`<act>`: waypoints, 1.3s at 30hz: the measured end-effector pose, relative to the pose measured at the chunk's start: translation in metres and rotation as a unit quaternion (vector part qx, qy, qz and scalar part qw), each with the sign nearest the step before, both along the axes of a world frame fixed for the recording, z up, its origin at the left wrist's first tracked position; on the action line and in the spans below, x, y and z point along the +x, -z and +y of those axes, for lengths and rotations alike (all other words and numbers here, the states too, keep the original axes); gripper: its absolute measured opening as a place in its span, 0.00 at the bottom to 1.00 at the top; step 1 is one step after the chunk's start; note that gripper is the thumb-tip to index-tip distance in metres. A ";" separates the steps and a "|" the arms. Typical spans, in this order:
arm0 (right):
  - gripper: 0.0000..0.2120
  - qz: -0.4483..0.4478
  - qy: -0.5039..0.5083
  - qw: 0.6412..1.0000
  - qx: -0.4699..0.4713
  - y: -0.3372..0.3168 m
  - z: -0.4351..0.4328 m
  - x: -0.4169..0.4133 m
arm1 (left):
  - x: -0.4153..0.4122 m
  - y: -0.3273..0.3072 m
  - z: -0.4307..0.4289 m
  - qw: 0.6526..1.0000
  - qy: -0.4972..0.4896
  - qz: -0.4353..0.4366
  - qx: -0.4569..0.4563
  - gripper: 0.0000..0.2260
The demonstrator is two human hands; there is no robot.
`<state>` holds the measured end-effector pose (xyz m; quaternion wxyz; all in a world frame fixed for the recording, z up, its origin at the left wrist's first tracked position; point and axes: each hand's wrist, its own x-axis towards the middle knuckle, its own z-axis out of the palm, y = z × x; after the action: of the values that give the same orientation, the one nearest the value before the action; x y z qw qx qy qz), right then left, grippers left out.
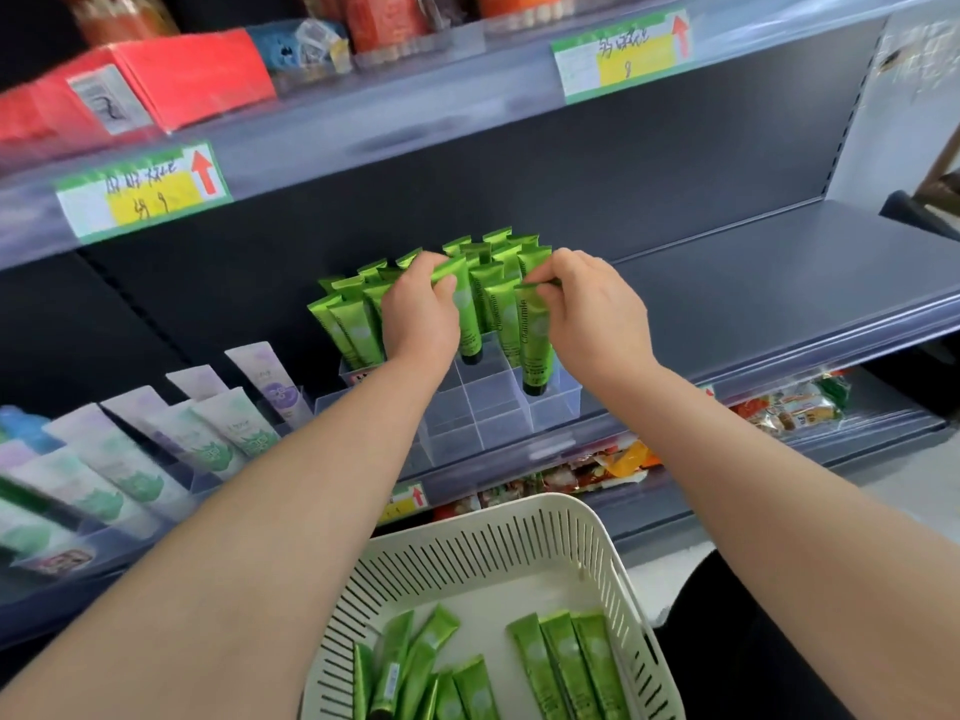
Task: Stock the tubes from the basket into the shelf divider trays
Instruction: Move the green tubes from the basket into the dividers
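1. While the shelf [779,283] is the biggest thing in play, it only carries the work. It is a dark, flat board with the clear divider tray [483,407] set at its front edge, left of a bare stretch.
2. Below it, the white slotted basket [519,517] holds the green tubes [566,662] not yet stocked. They lie loose on its floor, several overlapping.
3. Inside the tray, the stocked tubes [348,324] stand cap down in the rear and left cells. The front cells look unfilled.
4. The left grip [421,314] has its fingers curled round the upper body of the first tube [470,335], held upright over a middle cell. Whether that tube is fully seated, I cannot tell.
5. The right grip [597,314] pinches the flat crimped top of the second tube [535,345] between thumb and fingertips. Its black cap [535,389] sits low in a right-hand cell.
6. On handling, my judgement is that each tube is light, with a soft, glossy body that would dent under a hard squeeze and might slip. The stiff crimp at the top is probably the surest hold for lowering a tube straight. The small rigid cap should lead into the cell.
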<state>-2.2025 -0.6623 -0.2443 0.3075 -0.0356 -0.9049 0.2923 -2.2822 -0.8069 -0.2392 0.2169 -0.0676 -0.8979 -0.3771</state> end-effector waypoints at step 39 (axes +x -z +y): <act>0.13 -0.106 -0.017 0.989 0.098 0.036 -0.041 -0.080 | 0.004 0.045 -0.083 0.961 0.147 0.033 -0.234 0.12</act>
<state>-2.2829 -0.7038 -0.2807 0.2074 -0.0207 -0.9571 0.2014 -2.2780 -0.8899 -0.2845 0.1671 -0.2600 -0.9335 -0.1816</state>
